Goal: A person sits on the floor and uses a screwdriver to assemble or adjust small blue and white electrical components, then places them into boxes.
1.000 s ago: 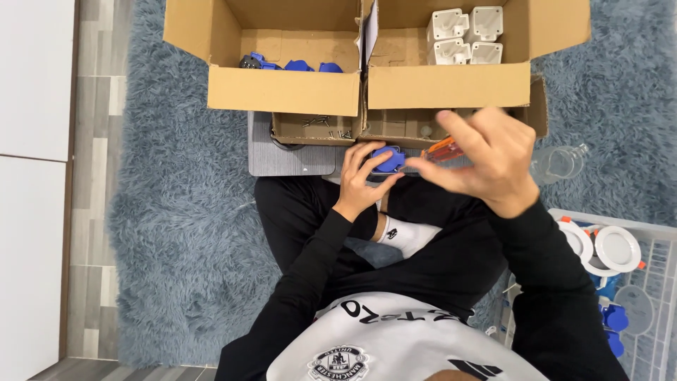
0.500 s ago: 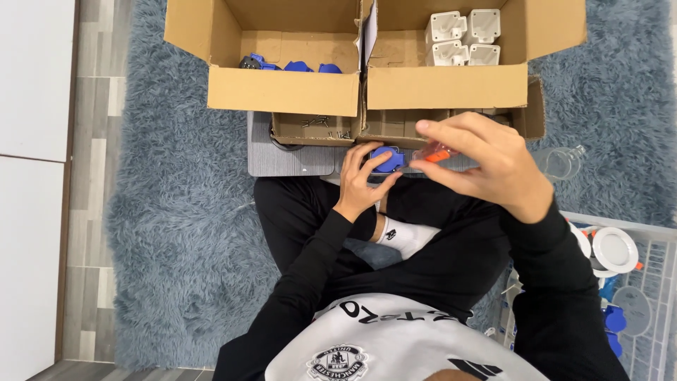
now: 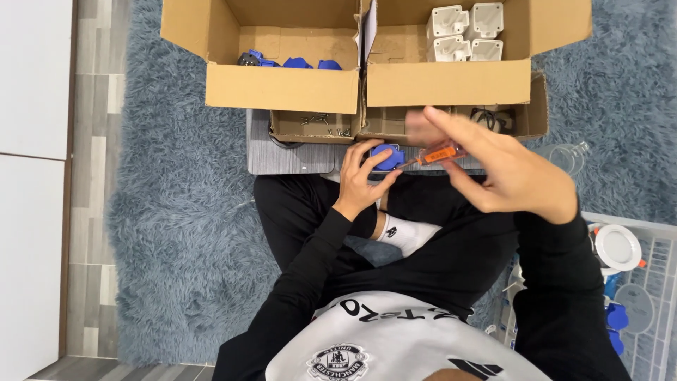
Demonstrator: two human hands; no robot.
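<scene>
You sit cross-legged on a blue shag rug (image 3: 176,233), both hands up in front of the boxes. L hand (image 3: 361,182) has its grip closed round a small blue socket part (image 3: 386,156), thumb and fingers wrapped on its sides, held just above a grey board (image 3: 289,152) that lies over your legs. R hand (image 3: 504,173) has its grip pinched shut on an orange-handled screwdriver (image 3: 434,155), index finger extended along it; tip meets the socket face, exact contact pt can't be resolved (some motion blur on R fingers). Judgement: socket looks like moulded plastic, so light, stiff, smooth; hold it by the side walls as you do now, not the face, or it may twist under driver torque. Driver is thin and light; a pinch near the handle gives control but little push. Ahead: L carton (image 3: 282,88) w/ more blue parts (image 3: 289,62), R carton (image 3: 451,81) w/ white square housings (image 3: 465,32), low tray box (image 3: 310,127) w/ loose screws. To your R, a white wire basket (image 3: 659,236) w/ round white fittings and blue pieces.
</scene>
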